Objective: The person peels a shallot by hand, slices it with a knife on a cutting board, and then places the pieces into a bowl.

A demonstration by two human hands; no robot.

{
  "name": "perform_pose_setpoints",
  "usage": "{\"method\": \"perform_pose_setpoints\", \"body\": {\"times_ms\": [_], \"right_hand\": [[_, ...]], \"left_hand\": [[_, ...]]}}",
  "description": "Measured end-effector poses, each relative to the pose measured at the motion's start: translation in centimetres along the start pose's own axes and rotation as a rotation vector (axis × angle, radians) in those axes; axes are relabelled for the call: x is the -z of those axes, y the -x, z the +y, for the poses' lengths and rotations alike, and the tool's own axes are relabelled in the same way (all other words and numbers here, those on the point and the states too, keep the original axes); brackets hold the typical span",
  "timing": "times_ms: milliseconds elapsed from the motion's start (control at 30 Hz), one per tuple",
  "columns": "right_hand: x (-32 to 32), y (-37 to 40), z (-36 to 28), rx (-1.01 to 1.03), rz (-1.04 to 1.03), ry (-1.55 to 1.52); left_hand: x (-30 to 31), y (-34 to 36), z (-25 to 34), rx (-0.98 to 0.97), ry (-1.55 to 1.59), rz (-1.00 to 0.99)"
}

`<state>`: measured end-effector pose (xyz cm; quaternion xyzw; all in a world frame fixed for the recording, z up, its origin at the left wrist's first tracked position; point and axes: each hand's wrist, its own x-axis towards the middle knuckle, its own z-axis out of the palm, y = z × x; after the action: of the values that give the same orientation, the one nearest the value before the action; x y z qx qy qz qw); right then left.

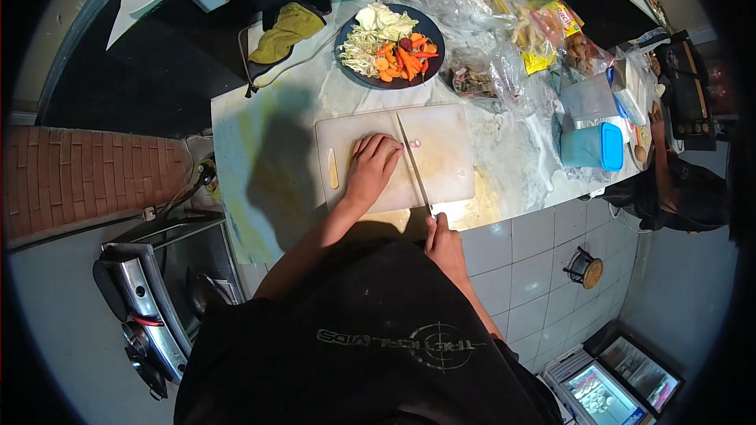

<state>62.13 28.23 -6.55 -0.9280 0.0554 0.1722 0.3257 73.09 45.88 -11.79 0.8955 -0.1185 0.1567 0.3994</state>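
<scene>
On the white cutting board (354, 189), my left hand (373, 164) rests with its fingers curled together, the fingertips against a small shallot piece (399, 146). Small pale pink slices (416, 144) lie just right of the blade. My right hand (445, 244) is closed round the handle of a long knife (415, 167) at the board's near edge. The blade points away from me, close beside my left fingertips. Beyond the board stands a dark plate (346, 72) with cabbage (387, 22), bean sprouts (360, 51), sliced carrots and red chillies (409, 61).
Plastic bags (520, 24) of food lie at the back right, near a blue-lidded container (587, 145). A green cloth (287, 31) and a cable lie back left. Another person (685, 189) stands at the far right. A stool (584, 267) is on the floor.
</scene>
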Motion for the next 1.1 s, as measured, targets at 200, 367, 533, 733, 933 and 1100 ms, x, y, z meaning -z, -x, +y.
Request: {"method": "perform_pose_setpoints", "body": {"times_ms": [200,367,533,733,933,1100], "right_hand": [[-0.1,0.0,0.0,0.012,-0.002,-0.001],[0.2,-0.1,-0.4,-0.010,-0.018,0.014],[0.1,-0.2,-0.5,-0.012,-0.020,0.048],[0.2,-0.4,-1.0,-0.023,-0.029,0.075],[-0.6,-1.2,-0.4,-0.022,-0.039,0.096],[0.0,-1.1,-0.9,-0.023,-0.030,0.106]], "left_hand": [[0.0,0.0,0.0,-0.001,-0.004,0.008],[-0.1,0.0,-0.1,-0.003,-0.008,0.014],[-0.1,0.0,0.1,0.016,0.008,0.034],[-0.2,0.0,-0.2,-0.026,0.041,0.048],[-0.4,0.0,-0.2,-0.026,0.049,0.053],[-0.4,-0.1,0.0,-0.011,0.043,0.057]]}}
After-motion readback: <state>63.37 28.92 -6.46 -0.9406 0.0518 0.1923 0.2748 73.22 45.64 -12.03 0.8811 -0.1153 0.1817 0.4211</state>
